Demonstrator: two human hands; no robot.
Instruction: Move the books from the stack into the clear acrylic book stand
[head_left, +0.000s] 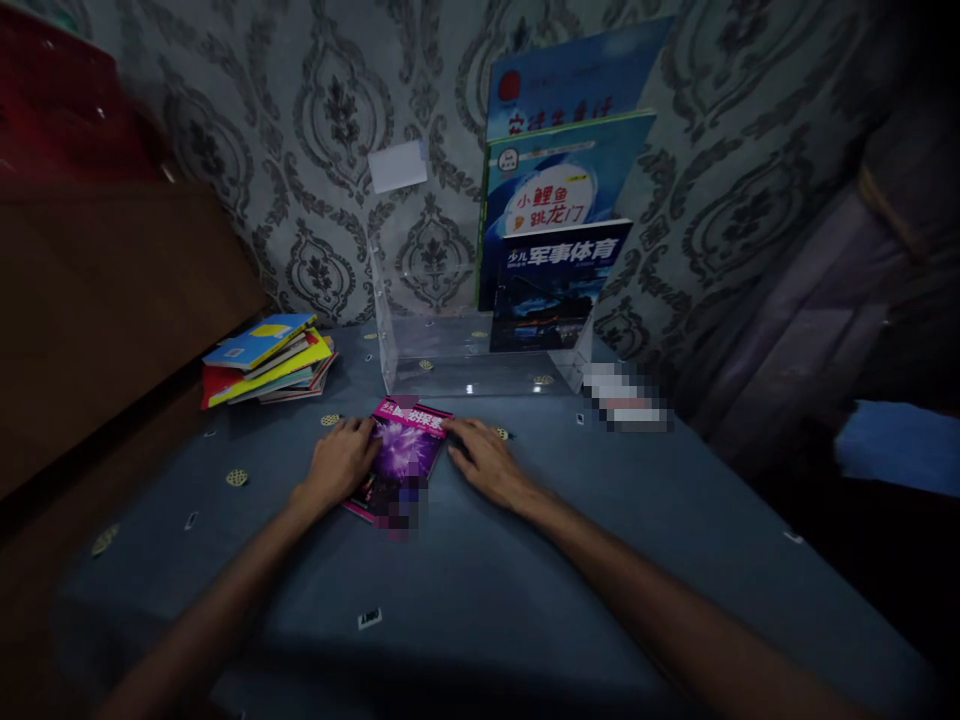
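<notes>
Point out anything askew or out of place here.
The pink book lies flat and skewed between the left hand and right hand, outside the clear stand holding three upright books. The book stack at left is fanned unevenly.

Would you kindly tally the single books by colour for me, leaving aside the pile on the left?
Blue, upright in the clear stand: 3 (back book, middle book, front book)
Pink-purple book, flat between the left hand and the right hand: 1
Total: 4
The pile overlaps too much to count.
</notes>
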